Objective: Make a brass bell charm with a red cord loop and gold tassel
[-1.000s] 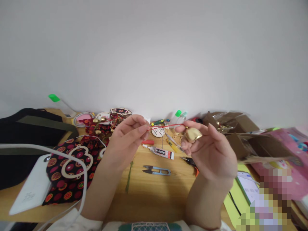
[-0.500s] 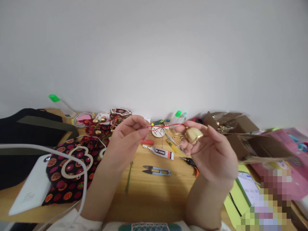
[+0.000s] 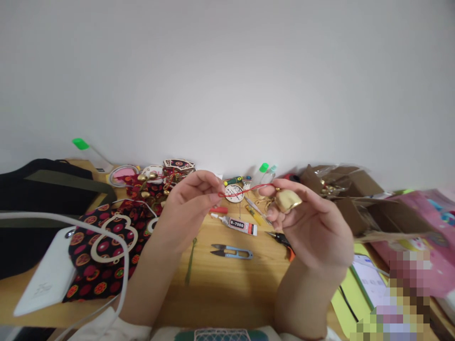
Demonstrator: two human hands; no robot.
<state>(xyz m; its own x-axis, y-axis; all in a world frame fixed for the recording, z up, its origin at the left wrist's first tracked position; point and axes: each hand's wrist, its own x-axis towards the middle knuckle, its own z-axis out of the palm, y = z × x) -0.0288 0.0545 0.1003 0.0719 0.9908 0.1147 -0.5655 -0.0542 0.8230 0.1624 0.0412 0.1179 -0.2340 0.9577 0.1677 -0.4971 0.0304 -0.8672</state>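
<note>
A red cord [image 3: 249,189] runs between my two hands above the wooden table. My left hand [image 3: 194,196] pinches its left end between thumb and fingertips. At the other end, my right hand [image 3: 309,218] is closed on the cord close to a gold bell [image 3: 287,201], which hangs against the fingers. Behind the cord lies a round wooden disc [image 3: 233,193] with dark markings. Below it on the table are a B-7000 glue tube [image 3: 239,225] and blue thread snips [image 3: 232,252].
Patterned dark fabric [image 3: 101,265] and a white tablet [image 3: 46,279] lie at left, with a white cable [image 3: 122,246] arching in front. Cardboard boxes [image 3: 384,222] and a phone [image 3: 369,279] are at right. Black-handled pliers [image 3: 280,238] lie beside my right wrist.
The cord between my hands now shows a loop near the left fingertips. The bell has turned slightly in my right hand. Both hands stay almost in place.
</note>
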